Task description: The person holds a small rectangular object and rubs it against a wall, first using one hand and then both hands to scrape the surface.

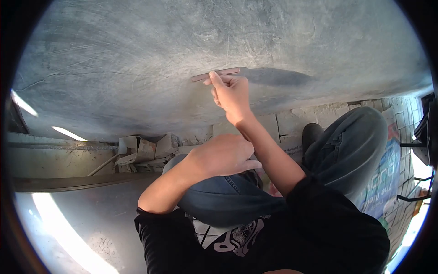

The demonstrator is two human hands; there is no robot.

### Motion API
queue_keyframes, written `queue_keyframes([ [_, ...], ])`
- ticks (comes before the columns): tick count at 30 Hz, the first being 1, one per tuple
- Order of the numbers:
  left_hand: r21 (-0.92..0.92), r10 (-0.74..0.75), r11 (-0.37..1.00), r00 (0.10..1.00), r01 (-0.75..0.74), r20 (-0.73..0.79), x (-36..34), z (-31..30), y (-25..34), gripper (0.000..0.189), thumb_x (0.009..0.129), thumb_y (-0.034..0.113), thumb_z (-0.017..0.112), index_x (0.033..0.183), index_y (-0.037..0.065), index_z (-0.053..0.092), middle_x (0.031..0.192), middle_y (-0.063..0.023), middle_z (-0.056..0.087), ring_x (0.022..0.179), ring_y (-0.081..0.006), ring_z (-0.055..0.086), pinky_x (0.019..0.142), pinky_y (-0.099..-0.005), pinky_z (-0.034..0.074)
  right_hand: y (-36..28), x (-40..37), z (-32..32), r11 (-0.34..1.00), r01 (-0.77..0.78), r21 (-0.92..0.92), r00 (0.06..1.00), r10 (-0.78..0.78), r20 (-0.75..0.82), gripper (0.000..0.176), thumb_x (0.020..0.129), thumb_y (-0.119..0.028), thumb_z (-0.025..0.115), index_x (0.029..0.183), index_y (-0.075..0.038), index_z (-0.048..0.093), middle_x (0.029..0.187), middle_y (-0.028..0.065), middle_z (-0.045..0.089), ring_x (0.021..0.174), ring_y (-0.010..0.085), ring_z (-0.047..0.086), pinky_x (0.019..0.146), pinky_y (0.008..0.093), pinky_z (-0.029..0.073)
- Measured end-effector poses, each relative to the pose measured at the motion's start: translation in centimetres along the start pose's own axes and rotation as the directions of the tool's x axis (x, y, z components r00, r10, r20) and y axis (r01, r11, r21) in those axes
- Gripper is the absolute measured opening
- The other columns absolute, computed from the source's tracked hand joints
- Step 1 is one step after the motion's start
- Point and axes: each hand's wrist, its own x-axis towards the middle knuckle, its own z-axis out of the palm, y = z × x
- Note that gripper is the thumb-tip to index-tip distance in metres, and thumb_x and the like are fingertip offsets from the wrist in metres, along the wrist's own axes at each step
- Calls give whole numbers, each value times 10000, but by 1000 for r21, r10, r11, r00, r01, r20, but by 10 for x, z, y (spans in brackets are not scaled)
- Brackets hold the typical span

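My right hand (231, 93) is closed in a pinch on a flat, narrow reddish-brown strip (230, 71). Its thumb lies over the strip, which lies against a scratched grey surface (150, 50); its exact kind I cannot make out. A dark shadow stretches from the strip to the right. Lower down, my left hand (223, 154) hangs in front of my bent leg, right beside my right forearm. The back of this hand faces up and its fingers curl under, with one digit sticking out to the right. Whatever the left fingers hold, if anything, is hidden.
Worn cardboard pieces (145, 150) lie at the foot of the grey surface on the left, near a metal rail (77, 181). My folded legs in jeans (346, 146) take up the middle and right. A printed sheet (383, 178) covers paving at the right, beside black metal legs (413, 198).
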Motion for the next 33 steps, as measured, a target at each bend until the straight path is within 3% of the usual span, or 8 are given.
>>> queue_keyframes([
  [9, 10, 40, 999, 993, -39, -111, -17, 15, -7, 420, 848, 368, 520, 648, -1, 533, 637, -149, 518, 685, -347, 539, 622, -431, 414, -33, -4, -86, 995, 92, 34, 972, -82, -219, 302, 864, -269, 588, 867, 30, 630, 500, -74, 357, 403, 15, 271, 379, 185, 203],
  [11, 7, 85, 996, 989, -84, -120, -10, 11, 2, 417, 848, 367, 521, 649, 0, 533, 637, -149, 517, 689, -347, 539, 621, -432, 412, -23, -3, -48, 998, 1, 58, 1000, -1, -14, 305, 862, -271, 591, 843, 31, 630, 506, -68, 372, 410, 18, 288, 382, 186, 203],
  [16, 6, 3, 1000, 1000, -3, -14, -1, 4, -5, 410, 850, 358, 516, 650, 1, 535, 651, -155, 526, 672, -351, 532, 610, -439, 401, -11, 0, -10, 999, -15, 37, 997, 12, 80, 306, 850, -281, 607, 835, 23, 640, 514, -57, 402, 410, 30, 310, 382, 189, 205],
  [21, 24, -15, 1000, 997, 17, -78, -19, 14, -13, 413, 851, 358, 515, 651, -3, 534, 658, -159, 530, 664, -350, 530, 612, -440, 404, -50, -9, -92, 996, 83, 28, 978, -76, -193, 260, 865, -238, 587, 831, 12, 647, 498, -81, 351, 396, 16, 269, 369, 190, 181],
  [26, 6, 87, 996, 990, -87, -109, -9, 7, 8, 413, 845, 355, 524, 645, -7, 531, 663, -164, 532, 669, -357, 529, 616, -436, 407, -22, -1, -43, 995, -43, 90, 999, 44, -3, 281, 867, -268, 584, 816, 2, 642, 498, -79, 338, 404, 16, 286, 375, 189, 205],
  [29, -44, 14, 999, 999, -12, 41, 2, -2, 6, 414, 839, 354, 533, 643, -10, 531, 663, -161, 534, 656, -360, 529, 610, -436, 408, -4, 0, -2, 994, -60, 88, 997, 55, 49, 282, 855, -271, 601, 830, 7, 644, 505, -70, 352, 420, 23, 310, 389, 189, 212],
  [31, 1, 13, 1000, 999, -13, -53, 2, 4, -9, 415, 837, 356, 539, 647, -14, 532, 660, -154, 536, 634, -360, 526, 598, -439, 406, -6, 1, -8, 992, -88, 96, 992, 78, 101, 293, 852, -278, 603, 840, 12, 646, 507, -73, 357, 420, 27, 311, 390, 192, 205],
  [33, 44, -18, 999, 997, 22, -79, -6, 10, -18, 416, 837, 355, 540, 646, -14, 531, 661, -155, 536, 631, -358, 525, 598, -438, 405, -24, -5, -36, 1000, -8, -5, 1000, 8, -14, 297, 866, -272, 585, 844, 19, 640, 500, -80, 350, 408, 18, 291, 378, 194, 187],
])
